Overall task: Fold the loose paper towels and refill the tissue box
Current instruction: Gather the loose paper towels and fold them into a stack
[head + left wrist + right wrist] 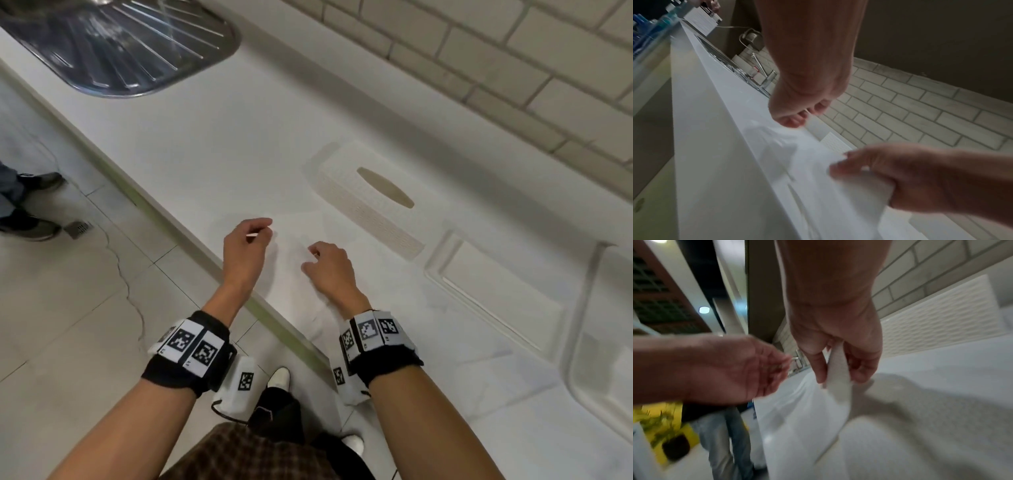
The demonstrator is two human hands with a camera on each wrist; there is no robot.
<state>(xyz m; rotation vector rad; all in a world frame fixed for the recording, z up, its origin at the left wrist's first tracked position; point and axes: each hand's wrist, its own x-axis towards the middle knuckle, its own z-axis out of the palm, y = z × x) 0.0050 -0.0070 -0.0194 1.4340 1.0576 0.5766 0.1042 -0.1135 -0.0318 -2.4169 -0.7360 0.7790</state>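
Tissue box slot shows nothing; right hand fingers pinch paper towel, left hand fingers unclear.

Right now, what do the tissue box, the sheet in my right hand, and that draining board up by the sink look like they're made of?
Tissue box: likely moulded plastic, matte cream, with a woven-look ribbed texture.
Sheet: thin white paper towel with a fine embossed grain; it bends limply in the right hand's grip.
Draining board: stainless steel by its look, shiny, grooved and reflective.
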